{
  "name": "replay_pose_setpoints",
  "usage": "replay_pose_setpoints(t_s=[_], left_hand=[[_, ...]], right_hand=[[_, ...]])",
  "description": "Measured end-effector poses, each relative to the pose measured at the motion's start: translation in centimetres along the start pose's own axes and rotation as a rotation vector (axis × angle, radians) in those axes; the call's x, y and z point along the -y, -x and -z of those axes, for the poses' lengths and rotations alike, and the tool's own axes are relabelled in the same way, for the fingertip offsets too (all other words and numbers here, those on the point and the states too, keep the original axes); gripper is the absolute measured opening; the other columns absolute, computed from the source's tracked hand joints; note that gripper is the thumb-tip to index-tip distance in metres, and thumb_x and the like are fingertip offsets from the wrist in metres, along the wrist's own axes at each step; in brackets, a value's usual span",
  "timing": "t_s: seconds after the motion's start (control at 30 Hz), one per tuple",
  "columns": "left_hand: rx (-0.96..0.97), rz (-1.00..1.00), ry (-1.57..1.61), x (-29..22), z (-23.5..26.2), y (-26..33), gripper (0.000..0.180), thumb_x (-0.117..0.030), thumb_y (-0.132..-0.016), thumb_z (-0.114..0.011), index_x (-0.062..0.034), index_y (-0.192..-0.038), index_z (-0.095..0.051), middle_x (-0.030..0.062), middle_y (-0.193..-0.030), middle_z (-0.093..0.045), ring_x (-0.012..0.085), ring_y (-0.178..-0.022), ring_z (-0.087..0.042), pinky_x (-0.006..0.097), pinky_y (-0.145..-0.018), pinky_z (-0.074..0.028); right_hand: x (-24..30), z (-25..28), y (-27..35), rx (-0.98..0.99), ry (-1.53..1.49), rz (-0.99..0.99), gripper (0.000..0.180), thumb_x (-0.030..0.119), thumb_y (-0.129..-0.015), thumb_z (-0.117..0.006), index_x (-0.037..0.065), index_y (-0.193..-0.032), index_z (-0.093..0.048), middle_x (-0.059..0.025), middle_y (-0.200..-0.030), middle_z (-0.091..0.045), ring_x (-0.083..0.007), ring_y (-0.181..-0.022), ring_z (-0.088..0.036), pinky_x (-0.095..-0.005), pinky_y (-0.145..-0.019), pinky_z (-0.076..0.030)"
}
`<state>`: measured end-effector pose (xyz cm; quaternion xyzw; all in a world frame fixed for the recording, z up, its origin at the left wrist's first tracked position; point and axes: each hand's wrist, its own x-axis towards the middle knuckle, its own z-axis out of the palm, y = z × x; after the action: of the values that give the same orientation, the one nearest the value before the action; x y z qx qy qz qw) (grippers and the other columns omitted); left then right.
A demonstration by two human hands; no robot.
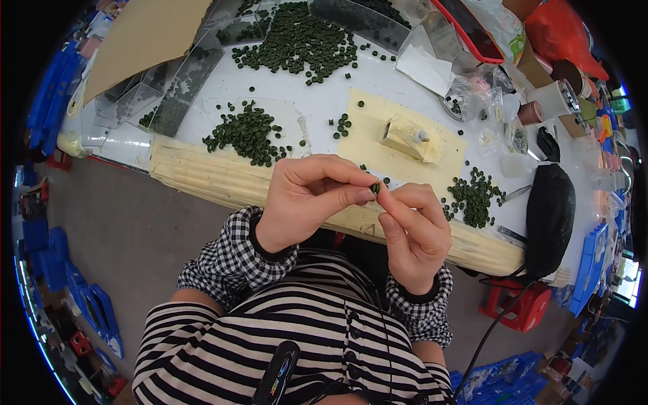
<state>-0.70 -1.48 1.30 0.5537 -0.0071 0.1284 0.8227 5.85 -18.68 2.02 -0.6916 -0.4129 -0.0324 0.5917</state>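
- The left hand [307, 199] and the right hand [415, 229] meet fingertip to fingertip just above the near edge of the white table [202, 128], both forearms coming up in checked sleeves.
- Between them sits a small dark green disc [375, 187], pinched by the left thumb and forefinger and also touched by the right forefinger and thumb; it is too small to tell which hand carries most of the grip.
- The disc seems to stand on edge, its flat faces turned toward the two hands, though the view is too coarse to be sure.
- Left hand: fingers curled, knuckles up, thumb pressing from below. Right hand: clenched loosely, forefinger extended toward the left hand's tips.
- Just beyond the fingertips lies a cream mat [378, 128] carrying a small cream block with a metal pin [408, 137]; the right hand is the nearer to it.
- A loose pile of green discs [246, 133] lies beyond the left hand, a smaller pile [474, 196] just beside the right hand, and the largest heap [297, 44] well beyond both.
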Motion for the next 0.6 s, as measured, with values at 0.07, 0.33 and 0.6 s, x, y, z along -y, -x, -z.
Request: replay_pose_setpoints(t_s=[0.07,0.33,0.6], left_hand=[[-0.005,-0.004,0.019,0.05,-0.07,0.02,0.018,0.008,-0.086,-0.066,0.0052,-0.103,-0.070,0.0136,-0.098,-0.070,0.0164,-0.089,-0.068,0.025,-0.081,-0.056],[-0.006,0.018,0.013,0.03,-0.01,0.08,0.018,0.007,-0.086,-0.066,0.0043,-0.104,-0.070,0.0124,-0.097,-0.070,0.0154,-0.089,-0.068,0.025,-0.081,-0.057],[-0.013,0.023,0.030,0.15,-0.07,0.16,0.018,0.007,-0.086,-0.067,0.0046,-0.104,-0.070,0.0125,-0.097,-0.070,0.0155,-0.088,-0.068,0.025,-0.080,-0.057]], right_hand=[[0.00,-0.02,-0.01,0.005,-0.001,-0.001,0.035,-0.003,-0.078,-0.071,0.004,-0.113,-0.072,-0.0068,-0.092,-0.065,-0.0203,-0.081,-0.057,-0.0299,-0.072,-0.047],[0.08,-0.03,0.10,0.011,-0.001,-0.021,0.035,-0.003,-0.078,-0.072,0.004,-0.112,-0.072,-0.0071,-0.091,-0.065,-0.0202,-0.079,-0.057,-0.0294,-0.070,-0.047],[-0.11,0.05,0.04,0.021,0.004,0.002,0.034,-0.002,-0.079,-0.072,0.004,-0.112,-0.072,-0.0067,-0.090,-0.065,-0.0199,-0.079,-0.058,-0.0292,-0.070,-0.047]])
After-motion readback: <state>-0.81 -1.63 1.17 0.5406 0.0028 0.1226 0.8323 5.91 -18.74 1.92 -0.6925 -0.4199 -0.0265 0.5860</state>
